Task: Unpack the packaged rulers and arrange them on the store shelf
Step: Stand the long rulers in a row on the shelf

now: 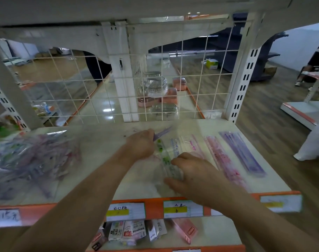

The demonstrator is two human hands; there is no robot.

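Note:
On the cream shelf [104, 142] lies a clear ruler with green print [166, 161], partly in a transparent wrapper. My left hand [141, 144] grips its far end together with a purple ruler [163, 132] that sticks out beyond the fingers. My right hand [189, 174] holds the near end, fingers curled over the wrapper. To the right lie a blue-printed ruler [175, 145], pink rulers [221, 157] and purple rulers [243, 153], side by side. A big clear bag of packaged rulers [31, 160] sits at the left.
A wire grid [129, 79] closes the shelf's back, with clear and pink containers [158, 91] behind it. Orange price strips with labels [175, 209] run along the front edge. Boxed stationery [137, 231] lies on the shelf below. A white bag [315, 144] stands on the floor right.

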